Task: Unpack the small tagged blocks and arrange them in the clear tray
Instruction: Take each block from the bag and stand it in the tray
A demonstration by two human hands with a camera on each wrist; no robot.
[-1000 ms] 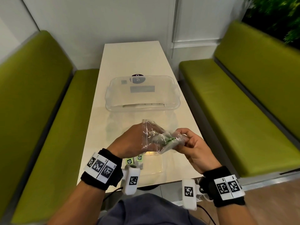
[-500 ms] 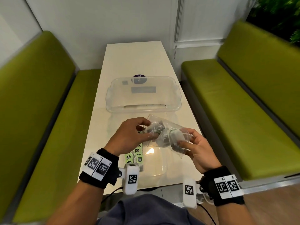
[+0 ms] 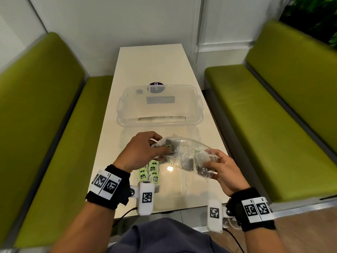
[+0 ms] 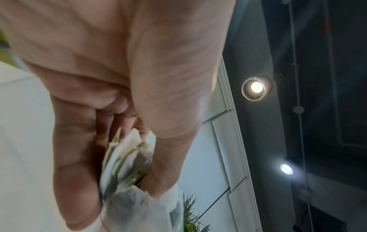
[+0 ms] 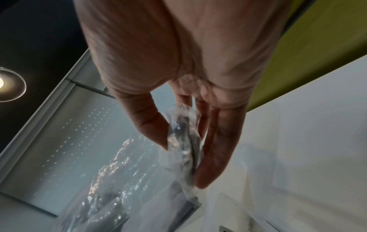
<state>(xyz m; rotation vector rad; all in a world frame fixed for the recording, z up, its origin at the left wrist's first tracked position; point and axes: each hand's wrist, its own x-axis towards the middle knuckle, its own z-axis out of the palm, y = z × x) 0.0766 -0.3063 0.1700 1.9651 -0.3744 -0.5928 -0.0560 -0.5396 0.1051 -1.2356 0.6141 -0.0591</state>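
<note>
A crumpled clear plastic bag [image 3: 187,152] is held above the table's near end. My left hand [image 3: 158,148] is at the bag's mouth, fingers and thumb curled round a small bundle of white-and-green tagged blocks [image 4: 127,158]. My right hand [image 3: 211,159] pinches the bag's other end between thumb and fingers [image 5: 218,149]; more blocks show dark inside the bag [image 5: 184,138]. Several green-tagged blocks [image 3: 150,171] lie in a cluster on the table under my left hand. The clear tray [image 3: 127,99] stands beyond the hands with no blocks in it.
The narrow white table [image 3: 151,64] runs away from me between two green benches [image 3: 45,115] [image 3: 273,115]. A flat clear lid [image 3: 180,187] lies near the front edge. A dark round sticker [image 3: 156,84] sits behind the tray.
My left hand, which was inside the bag, has drawn back to its mouth and now grips blocks there. The bag has stretched out to the right, my right hand now at its far end.
</note>
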